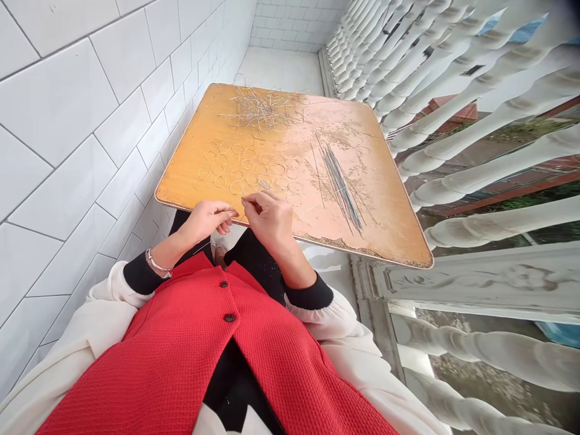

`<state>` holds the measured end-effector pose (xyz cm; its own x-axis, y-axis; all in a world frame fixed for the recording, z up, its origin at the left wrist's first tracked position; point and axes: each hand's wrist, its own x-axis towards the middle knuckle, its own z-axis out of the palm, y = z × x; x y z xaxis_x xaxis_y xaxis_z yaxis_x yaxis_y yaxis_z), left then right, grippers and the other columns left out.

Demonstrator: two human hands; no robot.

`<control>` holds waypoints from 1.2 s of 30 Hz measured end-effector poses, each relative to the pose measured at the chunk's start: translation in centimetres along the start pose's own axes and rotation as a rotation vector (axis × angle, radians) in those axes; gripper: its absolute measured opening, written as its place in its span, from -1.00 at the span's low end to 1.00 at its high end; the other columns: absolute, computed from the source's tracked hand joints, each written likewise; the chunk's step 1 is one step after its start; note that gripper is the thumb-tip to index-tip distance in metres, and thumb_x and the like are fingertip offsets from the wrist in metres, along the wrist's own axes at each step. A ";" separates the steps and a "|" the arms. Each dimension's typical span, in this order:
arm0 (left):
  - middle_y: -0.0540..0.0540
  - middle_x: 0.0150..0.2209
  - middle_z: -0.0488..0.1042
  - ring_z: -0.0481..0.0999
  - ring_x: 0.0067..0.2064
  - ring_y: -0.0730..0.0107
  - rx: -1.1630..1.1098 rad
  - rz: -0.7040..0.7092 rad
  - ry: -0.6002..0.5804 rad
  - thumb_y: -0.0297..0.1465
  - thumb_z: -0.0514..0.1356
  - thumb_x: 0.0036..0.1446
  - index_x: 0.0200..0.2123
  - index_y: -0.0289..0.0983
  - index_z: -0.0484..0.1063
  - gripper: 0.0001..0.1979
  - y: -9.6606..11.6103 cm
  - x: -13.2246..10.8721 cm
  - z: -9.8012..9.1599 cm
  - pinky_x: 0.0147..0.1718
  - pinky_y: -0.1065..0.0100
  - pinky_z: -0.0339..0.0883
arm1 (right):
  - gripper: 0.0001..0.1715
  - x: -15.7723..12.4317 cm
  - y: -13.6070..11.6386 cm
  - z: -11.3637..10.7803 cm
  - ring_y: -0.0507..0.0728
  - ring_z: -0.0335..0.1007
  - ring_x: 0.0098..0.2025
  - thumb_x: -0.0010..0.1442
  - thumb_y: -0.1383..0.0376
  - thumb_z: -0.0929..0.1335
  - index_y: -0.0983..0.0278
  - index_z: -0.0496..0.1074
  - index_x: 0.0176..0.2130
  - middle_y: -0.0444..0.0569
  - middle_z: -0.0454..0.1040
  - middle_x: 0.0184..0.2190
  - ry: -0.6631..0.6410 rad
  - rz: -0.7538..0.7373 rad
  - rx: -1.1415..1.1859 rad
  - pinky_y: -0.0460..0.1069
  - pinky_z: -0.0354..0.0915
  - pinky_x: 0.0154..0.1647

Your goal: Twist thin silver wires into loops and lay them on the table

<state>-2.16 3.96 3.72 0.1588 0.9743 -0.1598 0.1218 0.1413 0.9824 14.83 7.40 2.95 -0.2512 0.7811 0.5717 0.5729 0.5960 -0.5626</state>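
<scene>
My left hand and my right hand meet at the near edge of a worn wooden board, fingertips almost touching. Both are closed in a pinch on something thin, probably a piece of wire; I cannot make it out. Just beyond my fingers, several small wire rings lie in rows on the board. A bundle of straight wires lies to the right of them. A tangled heap of bent wire and rings sits at the board's far edge.
A white tiled wall runs close along the left. A white stone balustrade borders the right side, with open air beyond it. The floor past the board is white tile. My red vest and cream sleeves fill the bottom.
</scene>
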 end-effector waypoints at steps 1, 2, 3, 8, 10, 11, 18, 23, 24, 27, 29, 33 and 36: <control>0.00 -0.54 0.45 0.47 -0.50 0.50 0.019 0.000 -0.013 -0.44 0.18 0.19 -0.40 -0.34 0.52 -0.84 -0.1 0.2 0.0 -0.47 0.45 0.35 | -0.77 0.0 -0.1 0.0 0.06 0.39 -0.44 0.22 0.37 0.31 0.25 0.54 -0.40 -0.05 0.53 -0.46 -0.009 0.001 0.012 -0.03 0.30 -0.35; -0.01 -0.56 0.45 0.49 -0.50 0.48 0.058 0.008 -0.017 -0.44 0.17 0.20 -0.44 -0.33 0.50 -0.81 -0.3 0.3 -0.1 -0.45 0.44 0.36 | -0.77 0.0 -0.1 0.0 0.06 0.40 -0.43 0.22 0.37 0.32 0.25 0.54 -0.41 -0.05 0.53 -0.46 -0.022 -0.002 0.021 -0.03 0.30 -0.35; -0.01 -0.57 0.45 0.49 -0.49 0.47 0.114 0.024 -0.013 -0.42 0.18 0.20 -0.49 -0.33 0.48 -0.78 -0.5 0.5 -0.2 -0.44 0.44 0.36 | -0.78 0.0 -0.1 0.0 0.07 0.42 -0.43 0.21 0.37 0.32 0.26 0.53 -0.42 -0.05 0.54 -0.46 -0.036 -0.004 0.025 -0.03 0.30 -0.35; -0.03 -0.57 0.49 0.48 -0.46 0.46 0.273 0.097 0.006 -0.36 0.25 0.18 -0.57 -0.31 0.46 -0.72 -1.2 0.8 -0.5 -0.40 0.44 0.29 | -0.76 0.1 0.1 0.0 0.10 0.46 -0.38 0.21 0.38 0.31 0.25 0.53 -0.44 -0.04 0.56 -0.46 -0.084 -0.018 0.012 -0.01 0.33 -0.30; -0.05 -0.51 0.54 0.52 -0.43 0.45 0.134 0.057 -0.040 -0.36 0.23 0.19 -0.52 -0.32 0.49 -0.75 -1.2 0.8 -0.2 -0.37 0.43 0.30 | -0.77 0.3 0.1 0.0 0.09 0.46 -0.38 0.22 0.38 0.31 0.24 0.53 -0.42 -0.05 0.57 -0.43 -0.088 -0.020 0.022 -0.01 0.33 -0.30; -0.07 -0.48 0.56 0.54 -0.41 0.45 0.050 0.028 -0.058 -0.35 0.21 0.20 -0.50 -0.32 0.50 -0.75 -1.2 0.7 0.0 -0.37 0.43 0.29 | -0.77 0.4 0.1 -0.1 0.09 0.45 -0.38 0.22 0.37 0.31 0.24 0.53 -0.42 -0.05 0.57 -0.43 -0.085 -0.023 0.027 -0.01 0.33 -0.31; -0.12 -0.42 0.61 0.53 -0.38 0.44 -0.140 -0.035 -0.056 -0.26 0.31 0.09 -0.45 -0.33 0.58 -0.77 -0.7 0.3 0.9 -0.38 0.40 0.17 | -0.77 0.6 0.2 0.0 0.07 0.45 -0.39 0.23 0.38 0.32 0.25 0.56 -0.39 -0.04 0.55 -0.43 -0.053 -0.073 0.053 -0.02 0.33 -0.32; -0.07 -0.46 0.58 0.45 -0.39 0.46 -0.109 -0.027 -0.012 -0.31 0.36 -0.04 -0.52 -0.30 0.57 -0.83 -0.1 0.5 1.1 -0.40 0.38 0.10 | -0.78 0.7 0.2 0.1 0.06 0.43 -0.40 0.24 0.36 0.34 0.23 0.58 -0.37 -0.07 0.55 -0.42 -0.028 -0.039 0.104 -0.02 0.34 -0.32; -0.06 -0.48 0.56 0.42 -0.40 0.47 -0.117 -0.027 -0.002 -0.32 0.35 -0.05 -0.52 -0.30 0.57 -0.84 0.0 0.5 1.2 -0.41 0.39 0.08 | -0.79 0.7 0.2 0.1 0.06 0.42 -0.41 0.24 0.36 0.34 0.23 0.58 -0.36 -0.07 0.55 -0.42 -0.018 -0.034 0.116 -0.02 0.34 -0.33; -0.05 -0.51 0.52 0.35 -0.43 0.51 -0.162 -0.032 0.015 -0.34 0.33 -0.07 -0.55 -0.31 0.54 -0.85 0.4 0.4 1.7 -0.45 0.40 0.04 | -0.78 0.6 0.1 0.3 0.04 0.40 -0.43 0.24 0.36 0.34 0.24 0.58 -0.37 -0.07 0.54 -0.43 0.019 -0.042 0.141 -0.02 0.33 -0.34; -0.04 -0.51 0.51 0.32 -0.45 0.53 -0.205 -0.041 0.004 -0.33 0.34 -0.08 -0.56 -0.31 0.51 -0.83 0.6 0.4 1.9 -0.47 0.40 0.02 | -0.77 0.5 0.1 0.4 0.03 0.39 -0.44 0.25 0.35 0.33 0.25 0.58 -0.37 -0.07 0.53 -0.44 0.039 -0.052 0.127 -0.03 0.33 -0.35; -0.04 -0.53 0.49 0.26 -0.48 0.57 -0.284 -0.037 -0.005 -0.29 0.41 -0.17 -0.57 -0.32 0.50 -0.77 0.6 0.4 2.3 -0.52 0.43 -0.02 | -0.75 0.8 0.1 0.5 0.03 0.38 -0.44 0.26 0.33 0.32 0.24 0.56 -0.39 -0.07 0.49 -0.46 0.057 -0.067 0.070 -0.03 0.34 -0.35; -0.02 -0.55 0.47 0.23 -0.52 0.60 -0.323 -0.012 0.058 -0.32 0.40 -0.18 -0.57 -0.33 0.50 -0.79 0.7 0.6 2.2 -0.55 0.45 -0.05 | -0.78 0.9 -0.2 -0.1 0.05 0.44 -0.37 0.29 0.30 0.32 0.23 0.57 -0.31 -0.05 0.53 -0.38 0.057 -0.047 0.111 -0.01 0.40 -0.28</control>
<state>0.13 4.28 4.11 0.1017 0.9792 -0.1754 -0.1952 0.1925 0.9617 14.59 7.99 3.63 -0.2289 0.7419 0.6302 0.4710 0.6510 -0.5953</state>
